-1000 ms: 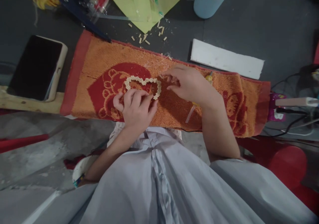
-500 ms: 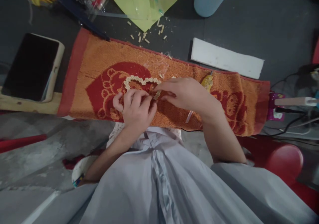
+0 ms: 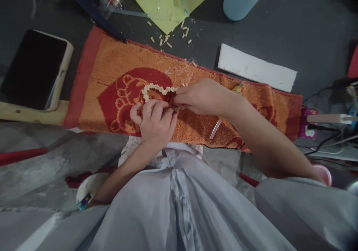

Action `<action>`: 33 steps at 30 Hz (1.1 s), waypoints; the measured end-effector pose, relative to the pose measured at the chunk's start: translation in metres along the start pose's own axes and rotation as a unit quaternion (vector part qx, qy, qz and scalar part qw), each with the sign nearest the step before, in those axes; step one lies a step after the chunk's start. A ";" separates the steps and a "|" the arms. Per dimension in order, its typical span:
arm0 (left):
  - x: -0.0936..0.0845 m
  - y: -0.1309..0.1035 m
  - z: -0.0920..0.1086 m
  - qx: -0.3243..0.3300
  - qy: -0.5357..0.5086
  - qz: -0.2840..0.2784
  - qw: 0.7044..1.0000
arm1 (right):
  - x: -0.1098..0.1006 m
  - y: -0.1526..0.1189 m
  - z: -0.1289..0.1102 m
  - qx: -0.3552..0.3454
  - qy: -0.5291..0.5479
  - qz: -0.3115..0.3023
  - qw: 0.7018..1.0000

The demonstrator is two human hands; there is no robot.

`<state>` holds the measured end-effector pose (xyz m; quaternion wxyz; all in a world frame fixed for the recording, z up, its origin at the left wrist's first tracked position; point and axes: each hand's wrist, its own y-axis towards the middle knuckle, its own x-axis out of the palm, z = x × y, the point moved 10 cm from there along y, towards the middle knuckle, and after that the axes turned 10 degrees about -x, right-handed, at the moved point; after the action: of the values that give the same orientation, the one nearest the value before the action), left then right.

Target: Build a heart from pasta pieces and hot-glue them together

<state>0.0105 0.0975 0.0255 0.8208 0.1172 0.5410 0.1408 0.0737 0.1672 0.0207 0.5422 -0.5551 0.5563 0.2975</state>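
- Orange towel (image 3: 117, 53), patterned in red, spread beneath both hands.
- Phone (image 3: 33, 68), dark screen up, just beside the towel's left end.
- White strip (image 3: 256, 66), lying just beyond the towel's far edge, toward its right end.
- Right hand (image 3: 204, 96), over the towel's middle; its fingertips are drawn close together, but I cannot tell whether they pinch anything.
- Left hand (image 3: 156, 122), at the towel's near side; its fingers are bent and slightly spread, and their grip is hidden.
- Beaded outline (image 3: 152, 87), pale and wavy, on the towel's red patch, partly covered by both hands.
- Loose pale bits (image 3: 169, 44), scattered beyond the towel's far edge.
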 end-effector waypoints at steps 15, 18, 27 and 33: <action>0.005 0.001 -0.003 -0.009 -0.026 -0.010 1.000 | 0.007 0.007 -0.003 -0.053 0.000 -0.051 0.997; 0.005 0.001 -0.003 -0.012 -0.027 -0.011 0.999 | 0.008 0.007 -0.004 -0.056 0.005 -0.059 0.997; 0.009 0.001 -0.011 -0.051 -0.059 -0.040 0.996 | 0.001 0.006 -0.005 -0.057 -0.025 -0.036 0.997; 0.007 0.001 -0.010 -0.048 -0.050 -0.040 0.997 | -0.004 0.005 -0.004 -0.054 -0.014 -0.038 0.998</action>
<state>0.0040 0.1016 0.0163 0.8563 0.0630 0.4965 0.1279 0.0669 0.1658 0.0240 0.5304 -0.6001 0.5100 0.3137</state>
